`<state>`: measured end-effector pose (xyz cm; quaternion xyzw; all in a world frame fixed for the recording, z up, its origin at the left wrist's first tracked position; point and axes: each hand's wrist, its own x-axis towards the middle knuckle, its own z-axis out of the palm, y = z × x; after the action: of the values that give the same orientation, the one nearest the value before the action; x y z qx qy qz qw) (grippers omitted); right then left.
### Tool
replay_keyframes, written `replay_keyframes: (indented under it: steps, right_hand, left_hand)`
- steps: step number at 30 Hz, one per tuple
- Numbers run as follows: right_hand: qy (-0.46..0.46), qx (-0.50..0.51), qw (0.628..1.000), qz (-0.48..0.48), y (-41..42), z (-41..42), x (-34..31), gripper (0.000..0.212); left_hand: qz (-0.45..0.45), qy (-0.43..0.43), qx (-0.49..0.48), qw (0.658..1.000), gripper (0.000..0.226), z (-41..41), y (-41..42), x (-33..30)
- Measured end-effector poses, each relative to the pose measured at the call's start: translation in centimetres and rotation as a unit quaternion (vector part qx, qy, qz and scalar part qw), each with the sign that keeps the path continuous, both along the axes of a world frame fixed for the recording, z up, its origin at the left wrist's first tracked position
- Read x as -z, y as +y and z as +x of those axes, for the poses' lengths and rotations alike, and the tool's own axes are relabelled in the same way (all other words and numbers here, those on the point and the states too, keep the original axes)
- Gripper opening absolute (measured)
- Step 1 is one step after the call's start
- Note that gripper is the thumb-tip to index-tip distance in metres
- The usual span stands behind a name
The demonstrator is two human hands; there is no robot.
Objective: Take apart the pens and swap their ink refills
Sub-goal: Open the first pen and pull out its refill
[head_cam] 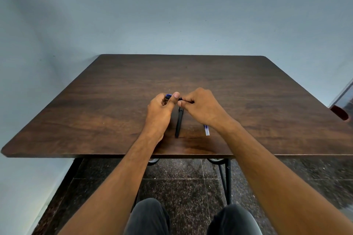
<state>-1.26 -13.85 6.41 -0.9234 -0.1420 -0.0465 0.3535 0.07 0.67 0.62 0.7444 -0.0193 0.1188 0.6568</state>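
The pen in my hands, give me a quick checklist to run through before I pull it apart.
1. Left hand grips the pen at its blue end: ok.
2. Right hand pinches the pen's other, dark end: ok.
3. Black pen lies flat on the table between the hands, out of the way: ok.
4. Refills lie on the table beside the right wrist, partly hidden: ok.
5. Whether the held pen's joint is already loosened: cannot tell, fingers cover it.
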Motion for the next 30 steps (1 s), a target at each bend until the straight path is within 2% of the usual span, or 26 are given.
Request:
replay_keyframes:
  steps: [7, 15, 30]
  right_hand:
    - [0.007, 0.004, 0.999, 0.052, -0.4, 0.2, 0.9, 0.052]
    - [0.008, -0.014, 0.998, 0.055, -0.5, 0.2, 0.9, 0.031]
    - [0.012, -0.011, 0.998, 0.053, -0.3, 0.7, 1.1, 0.034]
  left_hand:
    - [-0.008, -0.003, 0.006, 1.000, 0.043, -0.2, 0.1, 0.1]
    - [-0.009, 0.004, 0.008, 1.000, 0.031, -0.4, 0.1, -0.1]
    - [-0.016, 0.012, 0.000, 1.000, 0.038, -0.5, 0.1, -0.4]
